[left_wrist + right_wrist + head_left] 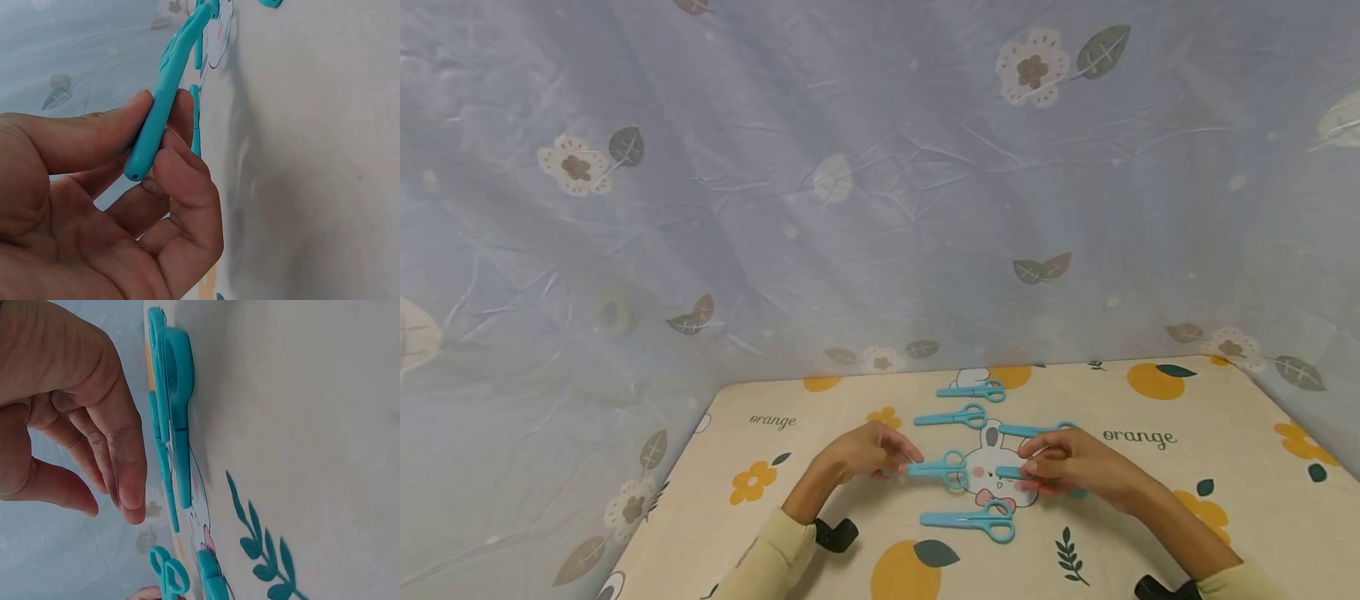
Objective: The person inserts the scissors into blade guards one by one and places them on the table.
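Between its thumb and fingers my left hand (pixel 868 452) pinches a pair of light blue scissors (pixel 937 469) by the blade end, handle loops pointing right. The left wrist view shows the rounded blade cover (pixel 153 125) tilted up away from the cloth. My right hand (pixel 1067 462) hovers over another pair of blue scissors (pixel 1008 472), partly hidden under it in the head view. In the right wrist view, thumb and fingers are apart with nothing between them, beside those scissors (pixel 179 394). Just beyond that hand lies one more pair of scissors (pixel 1026 431).
Two pairs of blue scissors, a farther pair (pixel 966 391) and a nearer pair (pixel 947 418), lie toward the back. Another pair of scissors (pixel 967 520) lies at the front. A cream tablecloth (pixel 820 533) with printed oranges and a rabbit covers the table; a patterned curtain (pixel 880 208) hangs behind.
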A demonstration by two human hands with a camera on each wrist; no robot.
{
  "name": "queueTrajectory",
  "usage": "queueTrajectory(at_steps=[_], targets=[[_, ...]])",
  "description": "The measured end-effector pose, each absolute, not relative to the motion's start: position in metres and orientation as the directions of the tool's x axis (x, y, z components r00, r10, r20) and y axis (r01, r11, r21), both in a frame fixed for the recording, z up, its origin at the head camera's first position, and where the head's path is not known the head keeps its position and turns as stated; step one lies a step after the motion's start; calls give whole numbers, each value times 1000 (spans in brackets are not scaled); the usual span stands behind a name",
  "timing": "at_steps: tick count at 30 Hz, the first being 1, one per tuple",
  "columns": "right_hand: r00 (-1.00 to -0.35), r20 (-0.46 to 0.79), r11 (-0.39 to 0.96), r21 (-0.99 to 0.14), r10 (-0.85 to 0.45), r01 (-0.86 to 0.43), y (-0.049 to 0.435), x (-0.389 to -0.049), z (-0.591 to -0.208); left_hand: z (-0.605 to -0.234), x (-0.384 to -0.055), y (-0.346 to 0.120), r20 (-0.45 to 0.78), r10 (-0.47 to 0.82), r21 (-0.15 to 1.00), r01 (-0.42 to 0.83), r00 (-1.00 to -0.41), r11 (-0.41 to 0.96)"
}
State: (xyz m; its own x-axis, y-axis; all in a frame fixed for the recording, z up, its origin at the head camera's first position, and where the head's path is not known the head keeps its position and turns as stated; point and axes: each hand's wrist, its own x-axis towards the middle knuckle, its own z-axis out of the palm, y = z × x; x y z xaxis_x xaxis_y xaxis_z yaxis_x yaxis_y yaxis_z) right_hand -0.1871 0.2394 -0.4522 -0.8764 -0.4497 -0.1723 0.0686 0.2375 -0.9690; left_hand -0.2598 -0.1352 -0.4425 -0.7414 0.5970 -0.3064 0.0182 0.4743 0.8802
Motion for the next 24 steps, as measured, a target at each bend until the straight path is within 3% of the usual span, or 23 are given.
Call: queueTrajectory(at_steps=[11, 18, 24], targets=[[-898, -178, 272, -960, -402, 68, 254, -180, -448, -446, -255, -138, -227, 569, 845, 131, -790, 518], [-909, -182, 278, -957, -376, 77, 260, -174, -445, -452, -251, -138, -102, 561, 756, 302, -822, 580], [-920, -183, 292, -953, -347, 79, 267, -170, -444, -452, -246, -140, -69, 558, 737, 335, -827, 587]])
